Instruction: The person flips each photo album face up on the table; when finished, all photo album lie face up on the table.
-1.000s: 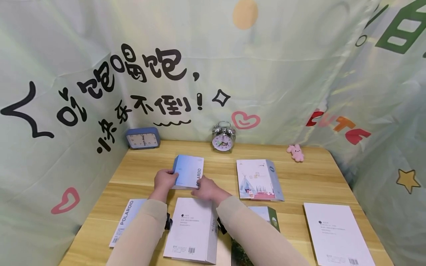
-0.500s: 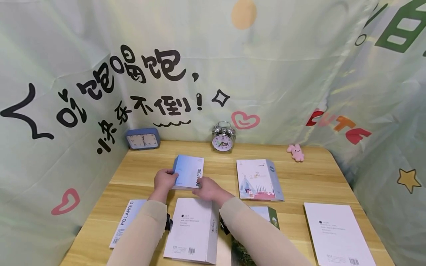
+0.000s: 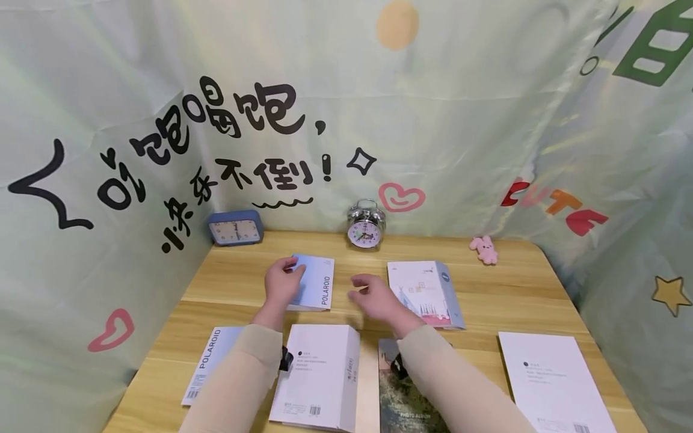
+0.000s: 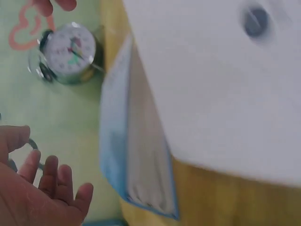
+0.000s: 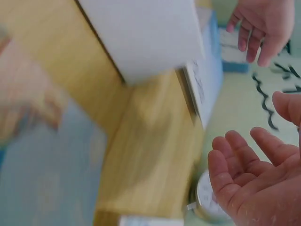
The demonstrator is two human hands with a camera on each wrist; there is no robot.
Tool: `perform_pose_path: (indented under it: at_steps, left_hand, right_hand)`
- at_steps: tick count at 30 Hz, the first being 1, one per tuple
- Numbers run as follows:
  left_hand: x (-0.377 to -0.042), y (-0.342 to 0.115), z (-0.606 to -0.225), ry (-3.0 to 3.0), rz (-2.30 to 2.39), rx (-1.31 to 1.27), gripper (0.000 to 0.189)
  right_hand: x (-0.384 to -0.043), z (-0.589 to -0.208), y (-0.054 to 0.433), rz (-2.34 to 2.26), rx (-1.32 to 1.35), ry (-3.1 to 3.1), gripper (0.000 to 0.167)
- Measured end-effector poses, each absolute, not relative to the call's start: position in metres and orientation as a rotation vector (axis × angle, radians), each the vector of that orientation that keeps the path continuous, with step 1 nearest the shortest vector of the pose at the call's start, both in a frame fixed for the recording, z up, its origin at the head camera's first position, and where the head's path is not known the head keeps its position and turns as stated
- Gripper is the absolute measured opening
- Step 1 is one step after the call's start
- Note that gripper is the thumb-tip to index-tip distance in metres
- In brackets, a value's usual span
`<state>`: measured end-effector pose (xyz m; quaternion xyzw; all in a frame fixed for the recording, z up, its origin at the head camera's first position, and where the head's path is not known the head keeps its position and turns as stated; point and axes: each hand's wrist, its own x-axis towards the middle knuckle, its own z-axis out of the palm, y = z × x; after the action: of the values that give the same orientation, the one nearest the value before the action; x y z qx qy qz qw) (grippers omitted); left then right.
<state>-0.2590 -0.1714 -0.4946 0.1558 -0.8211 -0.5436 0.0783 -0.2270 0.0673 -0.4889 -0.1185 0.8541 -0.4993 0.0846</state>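
Observation:
A light blue album marked POLAROID lies at the back left of the table. My left hand overlaps its left side in the head view. In the left wrist view, the left hand is apart from this album, fingers loosely bent and holding nothing. My right hand hovers between it and a white album with a tent picture, overlapping the latter's lower left. Its fingers are relaxed, with nothing between them, as the right wrist view shows on the right hand.
In front lie another POLAROID album, a white album, a dark PHOTO ALBUM partly under my right sleeve, and a white album at right. Along the back stand a blue clock, a twin-bell alarm clock and a pink plush rabbit.
Both hands have let go of the blue POLAROID album, which stays in place. The right hand has moved right, away from it; the left has risen slightly.

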Motion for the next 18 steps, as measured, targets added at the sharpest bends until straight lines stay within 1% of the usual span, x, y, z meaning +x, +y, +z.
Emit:
perform_pose_path:
  at_steps: [6, 9, 14, 18]
  left_hand:
    - [-0.261, -0.137, -0.482, -2.437, -1.676, 0.309, 0.034]
    - [-0.262, -0.115, -0.48, -2.45, -1.716, 0.219, 0.035]
    - [-0.256, -0.072, -0.478, -2.658, -1.744, 0.083, 0.053]
    - [-0.251, -0.039, -0.486, -2.848, -1.746, 0.02, 0.071]
  right_hand:
    - [-0.229, -0.479, 0.105, -1.566, -0.27, 2.621, 0.037]
    - [-0.23, -0.476, 0.127, -1.581, -0.233, 2.662, 0.038]
    - [-0.224, -0.476, 0.174, -1.588, -0.138, 2.725, 0.041]
    - [-0.216, -0.48, 0.208, -1.601, 0.019, 2.726, 0.046]
